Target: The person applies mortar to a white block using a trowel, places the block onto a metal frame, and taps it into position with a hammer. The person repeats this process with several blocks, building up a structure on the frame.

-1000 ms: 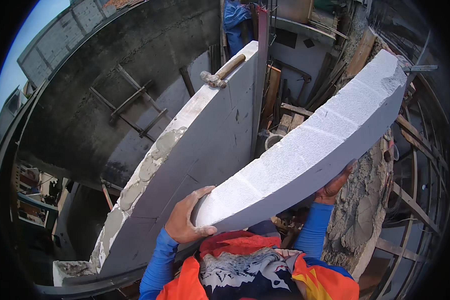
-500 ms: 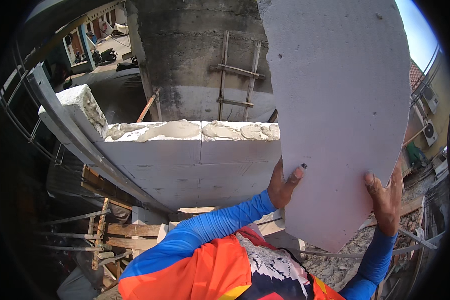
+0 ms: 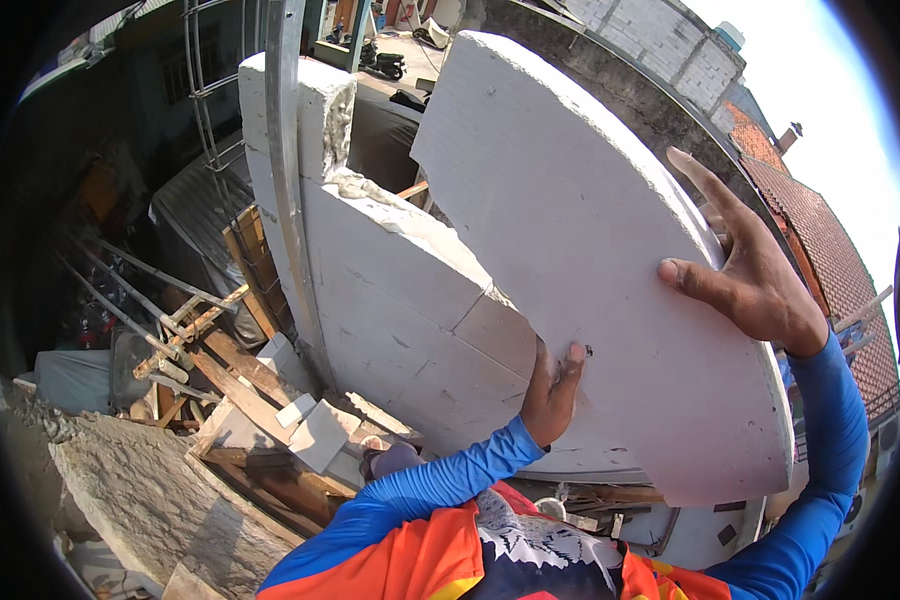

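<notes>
A large pale aerated concrete block (image 3: 580,230) is held up between my hands, tilted beside the block wall (image 3: 390,300). My left hand (image 3: 552,395) grips its lower left edge, with the thumb on the near face and the fingers mostly hidden behind. Higher up, my right hand (image 3: 755,270) clasps the right edge, thumb on the face and fingers spread over the far side. The block hides part of the wall's top, where grey-white mortar (image 3: 400,212) lies. Whether block and wall touch, I cannot tell.
An upright metal channel (image 3: 288,170) runs along the wall's left end, by a raised end block (image 3: 325,110). Down to the left are wooden planks (image 3: 235,370), poles and block offcuts (image 3: 322,435). A rough concrete ledge (image 3: 160,490) lies at lower left.
My view has swung round, and the block has gone from nearly upright to leaning left, over the wall's top line. My right hand has shifted higher along the block's edge; the left keeps its hold.
</notes>
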A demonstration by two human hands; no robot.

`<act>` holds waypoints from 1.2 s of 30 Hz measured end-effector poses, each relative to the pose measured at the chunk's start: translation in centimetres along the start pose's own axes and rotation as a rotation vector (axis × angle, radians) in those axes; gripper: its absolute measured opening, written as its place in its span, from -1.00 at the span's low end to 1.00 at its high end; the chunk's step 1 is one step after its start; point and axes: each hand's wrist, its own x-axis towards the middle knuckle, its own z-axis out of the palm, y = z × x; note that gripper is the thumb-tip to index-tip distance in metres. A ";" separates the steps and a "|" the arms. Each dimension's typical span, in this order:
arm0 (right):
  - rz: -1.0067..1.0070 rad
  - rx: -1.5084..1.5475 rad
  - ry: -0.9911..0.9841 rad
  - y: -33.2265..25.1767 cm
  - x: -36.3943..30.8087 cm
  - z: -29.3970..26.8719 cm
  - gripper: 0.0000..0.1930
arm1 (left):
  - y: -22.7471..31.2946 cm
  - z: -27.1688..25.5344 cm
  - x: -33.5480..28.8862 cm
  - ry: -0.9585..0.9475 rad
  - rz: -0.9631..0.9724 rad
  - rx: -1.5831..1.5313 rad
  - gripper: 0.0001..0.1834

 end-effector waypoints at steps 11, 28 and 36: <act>-0.213 -0.079 -0.240 -0.6 10.5 3.6 0.15 | 0.5 -7.7 3.3 0.272 0.117 1.106 0.48; -0.276 -0.111 -0.279 0.7 16.4 10.1 0.00 | -3.5 -13.4 6.2 0.285 -0.005 1.236 0.47; -0.267 -0.144 -0.296 0.6 17.0 10.9 -0.01 | -5.0 -14.3 6.1 0.332 0.058 1.199 0.43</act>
